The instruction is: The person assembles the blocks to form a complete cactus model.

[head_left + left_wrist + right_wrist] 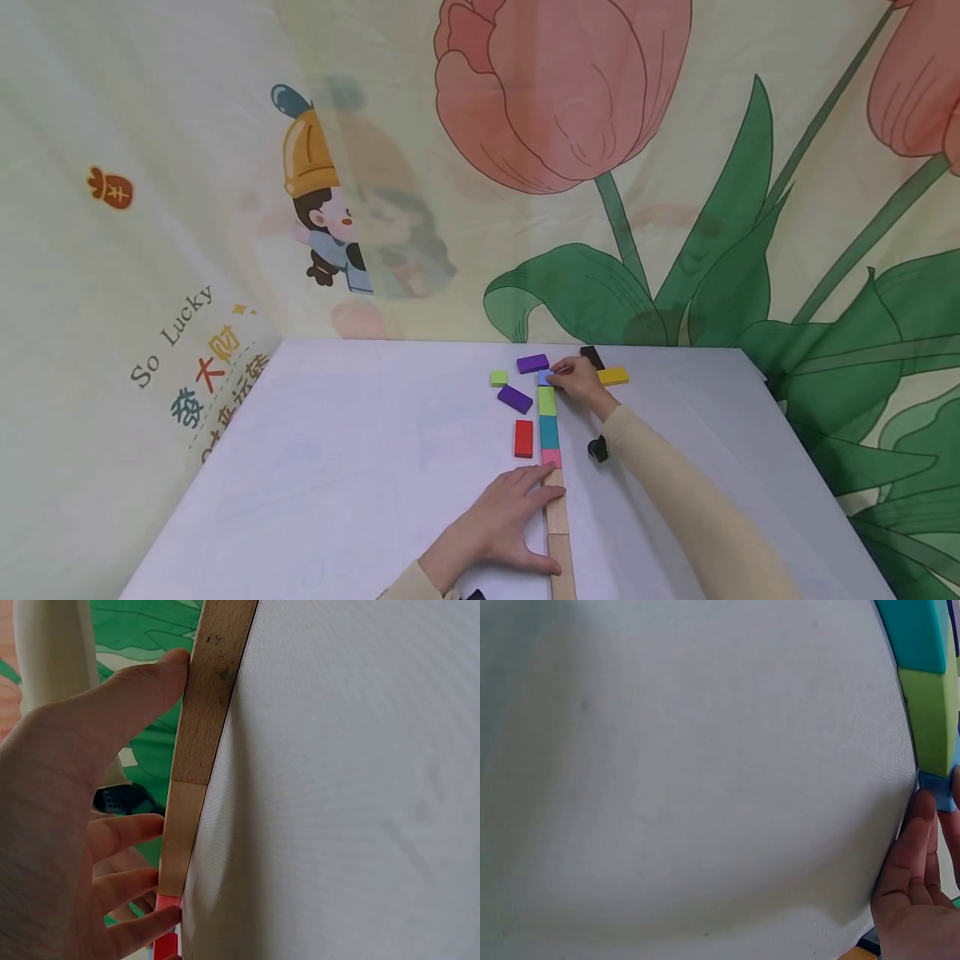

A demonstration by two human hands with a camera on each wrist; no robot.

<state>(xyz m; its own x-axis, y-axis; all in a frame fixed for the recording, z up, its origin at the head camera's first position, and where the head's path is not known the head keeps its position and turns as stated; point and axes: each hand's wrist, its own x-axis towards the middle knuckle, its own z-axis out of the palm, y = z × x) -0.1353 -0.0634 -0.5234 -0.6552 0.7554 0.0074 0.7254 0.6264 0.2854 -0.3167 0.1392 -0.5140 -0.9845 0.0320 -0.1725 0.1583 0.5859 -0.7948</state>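
A straight row of blocks runs away from me on the white table. Nearest are plain wooden blocks (557,515), followed by a pink block (551,458), a teal block (549,432) and a lime green block (547,402). At the far end, my right hand (583,387) pinches a small blue block (936,789) against the green one's end. My left hand (506,518) lies along the left side of the row with fingers spread. Its thumb and fingertips touch the wooden blocks (206,697) and reach the pink one.
Left of the row lie two purple blocks (515,399), a small green block (498,379) and a red block (523,439). Beyond the right hand are a yellow block (613,375) and a black block (592,357). A printed curtain (465,250) hangs behind the table (337,467).
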